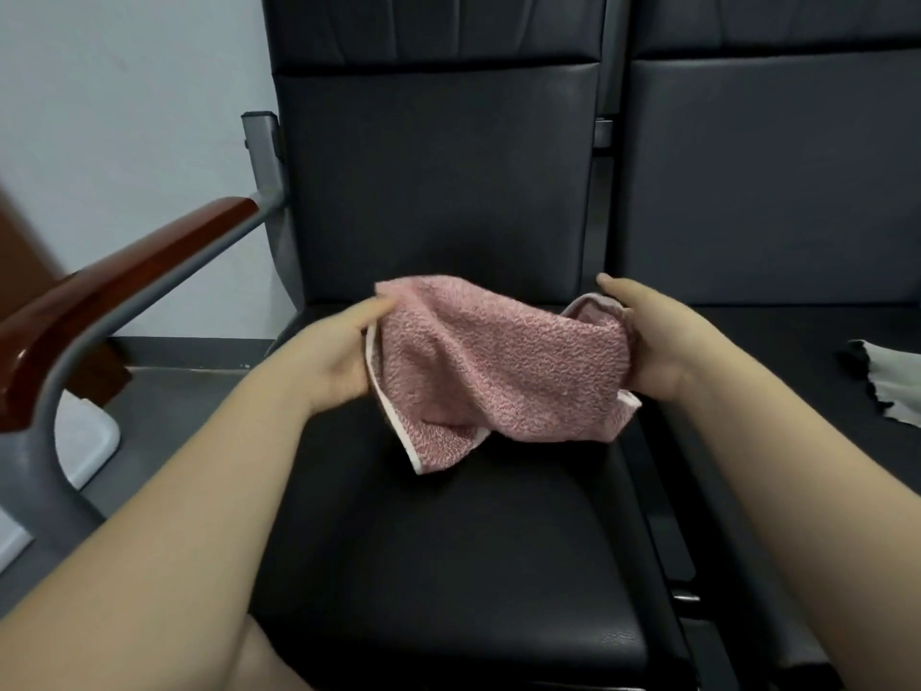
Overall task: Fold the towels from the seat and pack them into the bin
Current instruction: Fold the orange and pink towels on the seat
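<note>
At the far left you have one red-brown wooden armrest [124, 286] on a grey metal frame, and below it a pale white object [84, 441] on the floor that is too blurred to identify. Your left hand [339, 351] holds the left edge of the one pink towel [498, 371], thumb laid on top of the cloth and the fingers hidden behind it. The towel hangs between your two hands above the black seat [448, 541], with its long axis running left to right. It is crumpled and sagging in the middle, and a white-trimmed corner points down and to the left toward the cushion; whether that corner touches the seat cannot be told. Your right hand [658, 341] grips the bunched right end of the towel, and most of its fingers are covered by the fabric. Further right is a second black seat [772, 192], two seats in all. On it lies one pale cloth [892, 386] with a dark edge, cut off by the frame, so its full shape is not visible.
</note>
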{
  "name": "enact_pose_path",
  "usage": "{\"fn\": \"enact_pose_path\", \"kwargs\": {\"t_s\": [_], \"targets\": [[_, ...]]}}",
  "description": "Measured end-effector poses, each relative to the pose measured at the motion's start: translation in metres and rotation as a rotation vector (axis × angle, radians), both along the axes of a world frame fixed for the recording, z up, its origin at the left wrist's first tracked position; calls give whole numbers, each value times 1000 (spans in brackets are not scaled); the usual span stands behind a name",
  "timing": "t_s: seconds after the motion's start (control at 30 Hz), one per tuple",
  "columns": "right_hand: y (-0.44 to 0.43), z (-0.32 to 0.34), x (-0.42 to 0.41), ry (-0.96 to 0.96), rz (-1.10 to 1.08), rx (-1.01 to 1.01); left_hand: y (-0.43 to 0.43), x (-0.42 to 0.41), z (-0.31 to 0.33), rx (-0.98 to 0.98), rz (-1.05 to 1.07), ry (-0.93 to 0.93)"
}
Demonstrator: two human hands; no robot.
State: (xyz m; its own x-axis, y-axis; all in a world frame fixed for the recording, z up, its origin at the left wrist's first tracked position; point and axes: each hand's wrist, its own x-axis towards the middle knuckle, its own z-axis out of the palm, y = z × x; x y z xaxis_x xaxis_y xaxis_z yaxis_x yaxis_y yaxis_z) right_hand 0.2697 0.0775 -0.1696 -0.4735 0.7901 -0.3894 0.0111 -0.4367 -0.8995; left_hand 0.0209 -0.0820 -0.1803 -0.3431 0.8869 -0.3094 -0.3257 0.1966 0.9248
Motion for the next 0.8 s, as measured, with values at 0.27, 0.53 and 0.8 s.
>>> {"fn": "enact_pose_path", "kwargs": {"t_s": [0.27,0.53,0.8], "targets": [[-3,13,15,-443,-224,552,3,-7,3,-205,291,205],[-15,52,57,-666,-409,1062,-27,-9,42,195,372,161],[-45,101,80,-137,-556,1058,-63,19,95,434,716,642]]}}
